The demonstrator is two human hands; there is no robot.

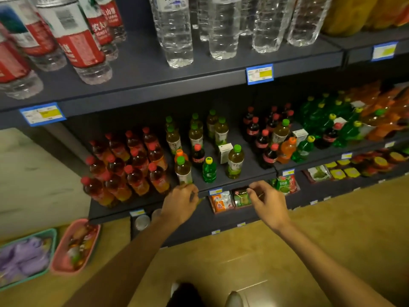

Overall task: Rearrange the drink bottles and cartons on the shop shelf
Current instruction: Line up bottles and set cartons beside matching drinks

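Note:
The middle shelf (250,173) holds mixed drinks. A green-capped tea bottle (183,169) stands at its front edge, and my left hand (180,203) grips the bottle's base from below. To the right of it stand a small green soda bottle (209,170), a cola bottle (197,155), a white carton (225,152) and another tea bottle (235,161). My right hand (266,201) hovers in front of the shelf edge with its fingers loosely curled, holding nothing.
Red-capped tea bottles (126,167) fill the shelf's left part. Cola bottles (262,138), green and orange sodas (332,120) stand to the right. Water bottles (177,32) line the upper shelf. Snack packets (221,202) sit below. A pink basket (75,247) and a teal basket (26,258) lie on the floor.

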